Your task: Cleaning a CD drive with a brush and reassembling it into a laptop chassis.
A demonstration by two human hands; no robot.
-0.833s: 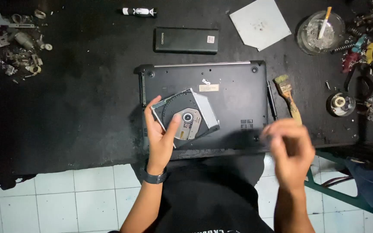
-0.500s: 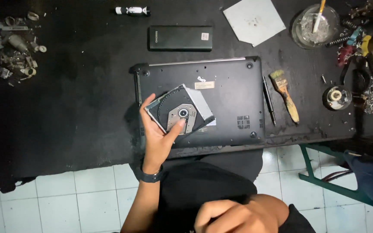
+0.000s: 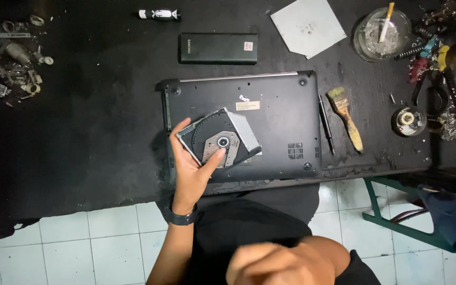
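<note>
Metal bits lie in a heap at the far left of the black surface. Next comes the left hand, with a dark band on its wrist. Its grip is closed around a flat disc drive, thumb on the left edge and a finger pressed on top near the round middle. The drive is tilted and sits over the left part of a black laptop that lies bottom side up. Behind the laptop rests a long black block, and farther back a small black and white tube. Right of the laptop lie a thin pen-like tool and a paintbrush. A grey sheet and a glass ashtray sit farther back. The right hand is low by the lap, away from the surface. It is blurry, so I cannot tell how open its grip is.
</note>
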